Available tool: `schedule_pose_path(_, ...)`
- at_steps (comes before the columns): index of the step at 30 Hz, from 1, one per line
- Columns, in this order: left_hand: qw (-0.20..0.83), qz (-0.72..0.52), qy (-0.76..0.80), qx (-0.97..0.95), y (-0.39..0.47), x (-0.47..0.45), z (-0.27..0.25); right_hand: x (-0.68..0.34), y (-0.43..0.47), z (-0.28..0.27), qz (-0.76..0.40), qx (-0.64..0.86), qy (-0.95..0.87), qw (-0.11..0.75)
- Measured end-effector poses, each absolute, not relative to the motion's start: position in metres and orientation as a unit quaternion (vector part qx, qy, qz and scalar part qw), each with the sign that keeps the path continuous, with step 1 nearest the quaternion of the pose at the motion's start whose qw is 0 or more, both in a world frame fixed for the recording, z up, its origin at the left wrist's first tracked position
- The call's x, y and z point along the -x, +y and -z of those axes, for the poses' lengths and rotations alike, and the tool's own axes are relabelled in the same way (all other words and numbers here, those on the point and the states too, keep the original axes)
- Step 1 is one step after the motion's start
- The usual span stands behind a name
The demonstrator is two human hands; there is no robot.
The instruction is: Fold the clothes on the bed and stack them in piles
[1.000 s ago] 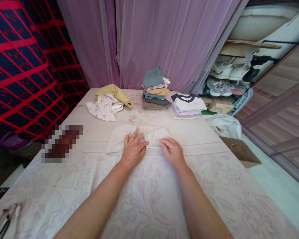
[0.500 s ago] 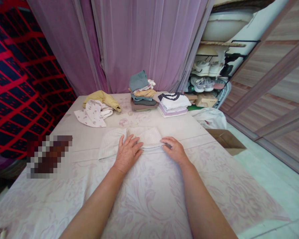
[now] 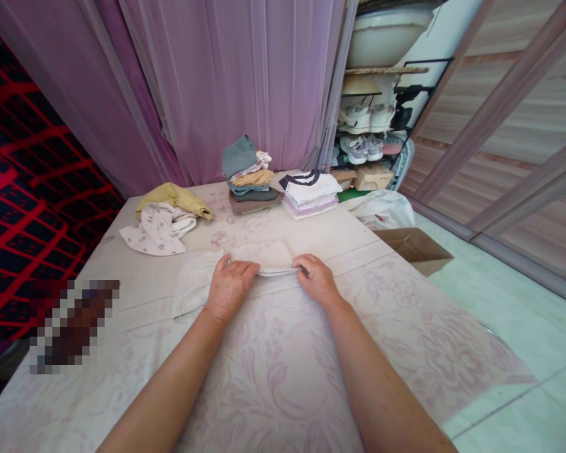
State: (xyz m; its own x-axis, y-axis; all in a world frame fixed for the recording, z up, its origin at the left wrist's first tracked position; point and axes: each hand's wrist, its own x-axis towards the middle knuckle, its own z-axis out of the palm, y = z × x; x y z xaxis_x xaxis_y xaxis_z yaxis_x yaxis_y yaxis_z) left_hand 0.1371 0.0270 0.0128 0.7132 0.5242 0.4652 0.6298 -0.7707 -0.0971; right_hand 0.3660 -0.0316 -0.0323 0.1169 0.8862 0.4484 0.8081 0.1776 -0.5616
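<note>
A cream, finely ribbed piece of clothing (image 3: 266, 255) lies folded on the bed in front of me, its left part (image 3: 188, 286) spread flat. My left hand (image 3: 232, 284) rests across its middle, fingers bent over the near folded edge and closed on the cloth. At the right end of that edge, my right hand (image 3: 315, 279) pinches the corner between thumb and fingers. The near edge is slightly lifted between the two hands. My left fingertips are partly hidden.
Behind the garment stand a stack of folded coloured clothes (image 3: 249, 189) and a stack of white and lilac ones (image 3: 311, 195). Loose yellow (image 3: 174, 198) and pale printed (image 3: 153, 229) clothes lie at the back left. A cardboard box (image 3: 412, 248) sits beside the bed's right edge.
My left hand has gone from lying spread on the garment to closing over its near edge. My right hand keeps its corner. The view has shifted a little to the right.
</note>
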Motion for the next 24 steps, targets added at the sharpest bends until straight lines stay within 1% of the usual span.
schedule_pose_path(4,0.125,0.248,-0.311,0.909,0.024,-0.136,-0.011,-0.365,-0.032,0.033,-0.049,0.625,-0.674,0.392)
schedule_pose_path(12,0.084,0.203,-0.329,0.918,0.011,-0.128,0.008,-0.369,-0.032,0.032,-0.092,0.653,-0.652,0.374)
schedule_pose_path(24,0.064,0.219,-0.346,0.910,0.006,-0.127,0.006,-0.368,-0.033,0.030,-0.099,0.685,-0.630,0.352)
